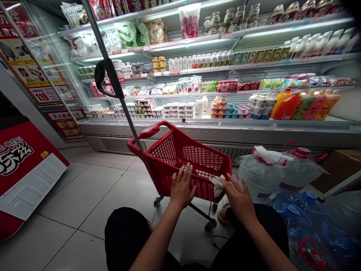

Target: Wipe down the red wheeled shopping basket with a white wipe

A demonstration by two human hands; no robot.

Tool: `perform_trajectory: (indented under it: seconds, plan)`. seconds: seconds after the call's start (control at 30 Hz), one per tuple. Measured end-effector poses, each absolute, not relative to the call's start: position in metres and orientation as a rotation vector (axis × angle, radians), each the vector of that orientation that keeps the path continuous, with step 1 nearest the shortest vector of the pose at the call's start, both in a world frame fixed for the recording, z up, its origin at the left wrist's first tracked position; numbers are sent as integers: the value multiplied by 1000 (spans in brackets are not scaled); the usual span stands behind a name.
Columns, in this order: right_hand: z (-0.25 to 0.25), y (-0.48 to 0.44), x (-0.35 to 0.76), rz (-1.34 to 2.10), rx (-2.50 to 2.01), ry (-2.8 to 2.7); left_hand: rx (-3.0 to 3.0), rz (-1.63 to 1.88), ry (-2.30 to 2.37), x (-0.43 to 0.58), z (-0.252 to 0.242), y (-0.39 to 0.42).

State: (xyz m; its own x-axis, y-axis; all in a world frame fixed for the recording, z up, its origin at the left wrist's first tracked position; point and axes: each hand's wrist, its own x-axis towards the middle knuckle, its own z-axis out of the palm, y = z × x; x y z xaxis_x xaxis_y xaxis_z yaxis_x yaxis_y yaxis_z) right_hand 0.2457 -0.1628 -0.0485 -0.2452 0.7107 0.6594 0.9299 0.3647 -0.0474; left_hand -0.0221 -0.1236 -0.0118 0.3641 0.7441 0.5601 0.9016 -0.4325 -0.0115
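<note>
Both forearms reach forward from the bottom of the view, elbows low, towards the red shopping cart [159, 173], which stands on the tiled floor [109, 195] just in front of the person's knees. The left hand [182, 190] lies back upward, fingers extended and parted over the near side of the basket, clasping nothing. The right hand [239, 199] angles inward, fingers nearly straight, with a white cloth [218, 185] under its fingertips at the basket's right-hand corner (whether the fingers pinch it or merely press it, I cannot tell).
</note>
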Motion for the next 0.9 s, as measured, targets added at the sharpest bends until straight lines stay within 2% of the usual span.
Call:
perform_trajectory:
  seconds: [0.13, 0.37, 0.5, 0.63, 0.77, 0.9]
  plan:
    - [-48, -169, 245, -365, -1478, -1965, -2333, -716, -1459, -15, -13, -125]
    - [-14, -159, 214, -33, -1372, -1569, -2362, -668, -1427, -9, -12, -131]
    - [-9, -162, 239, -137, -1409, -1465, -2377, -690, -1423, -6, -14, -133]
    - [-29, -164, 248, -196, -1435, -1732, -2381, -701, -1429, 0, -15, -134]
    - [-51, -160, 215, -343, -1425, -1900, -2369, -653, -1431, 8, -13, -137]
    - [-50, -145, 169, -446, -1330, -1958, -2362, -602, -1453, 14, -15, -139]
